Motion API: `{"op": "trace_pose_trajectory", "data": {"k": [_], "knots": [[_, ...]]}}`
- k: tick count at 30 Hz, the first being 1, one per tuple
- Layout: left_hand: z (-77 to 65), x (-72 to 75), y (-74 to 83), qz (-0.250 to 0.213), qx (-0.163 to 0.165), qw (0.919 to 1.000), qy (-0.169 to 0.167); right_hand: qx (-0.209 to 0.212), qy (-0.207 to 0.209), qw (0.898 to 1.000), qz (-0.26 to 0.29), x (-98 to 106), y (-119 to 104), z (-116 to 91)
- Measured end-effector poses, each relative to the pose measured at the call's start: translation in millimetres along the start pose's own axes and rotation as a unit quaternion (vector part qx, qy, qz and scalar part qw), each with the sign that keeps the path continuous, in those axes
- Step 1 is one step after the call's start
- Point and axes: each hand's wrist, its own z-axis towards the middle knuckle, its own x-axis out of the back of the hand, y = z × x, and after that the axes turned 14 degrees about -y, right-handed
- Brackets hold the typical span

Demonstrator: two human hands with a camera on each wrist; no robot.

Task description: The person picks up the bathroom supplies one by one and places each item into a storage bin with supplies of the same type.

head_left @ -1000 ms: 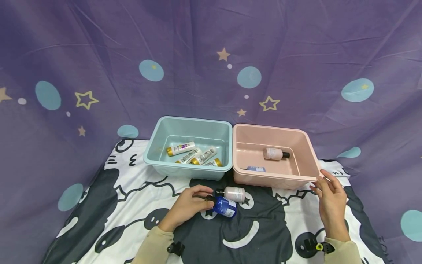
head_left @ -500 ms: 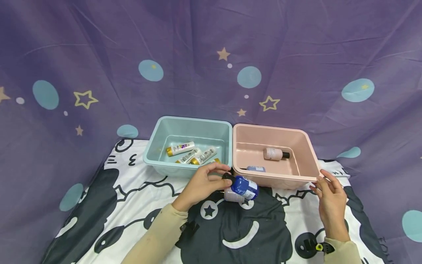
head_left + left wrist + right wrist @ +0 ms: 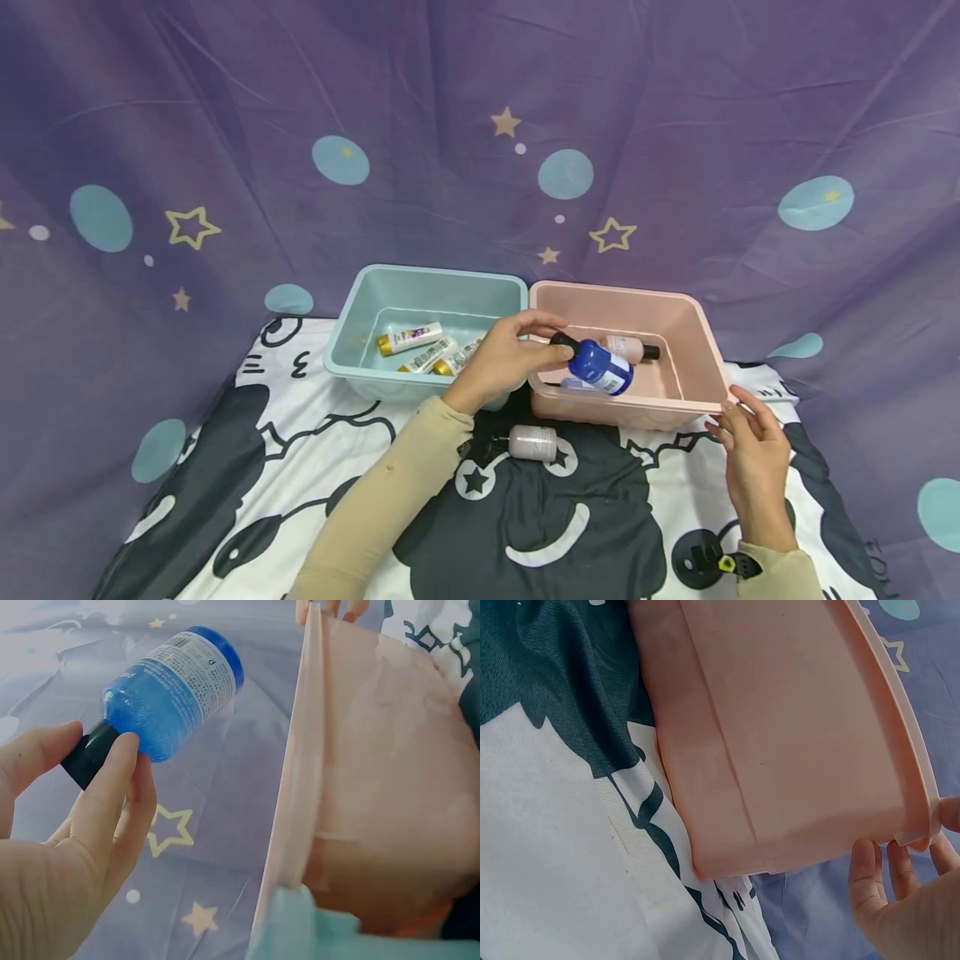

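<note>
My left hand [image 3: 510,358] pinches the black cap [image 3: 91,754] of a blue bottle [image 3: 602,368]. The bottle tilts cap-up over the front part of the pink bin [image 3: 630,414]. Inside that bin lie a pale pink bottle with a black cap [image 3: 622,347] and a lavender bottle [image 3: 576,384], partly hidden by the front wall and the blue bottle. At the bin's front right corner, my right hand [image 3: 756,467] grips the rim, thumb above and fingers below in the right wrist view. On the cloth in front lies another pale bottle with a dark cap [image 3: 533,443].
A light teal bin [image 3: 442,279] stands against the pink one on the left. Several white tubes with gold caps [image 3: 429,354] lie in it, some covered by my left arm. Behind both bins hangs a purple curtain [image 3: 450,167]; a black-and-white patterned cloth [image 3: 570,500] lies beneath.
My left hand has lifted the blue bottle from the cloth and carried it up and right over the pink bin. The pale bottle on the cloth has shifted slightly. My right hand stays put.
</note>
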Motion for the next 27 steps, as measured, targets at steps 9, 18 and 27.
{"op": "trace_pose_trajectory", "data": {"k": [9, 18, 27], "knots": [[71.6, -5.9, 13.1, -0.013, -0.001, 0.9999, -0.002, -0.003, 0.0, 1.0, -0.003, 0, -1, -1], [126.2, -11.0, 0.9, -0.063, 0.044, 0.9969, 0.016, -0.009, 0.002, 1.0, -0.019, -1, -3, -1], [150.8, -9.6, -24.0, 0.002, 0.089, 0.9957, 0.028, 0.0, -0.011, 1.0, -0.008, -1, -3, -2]]}}
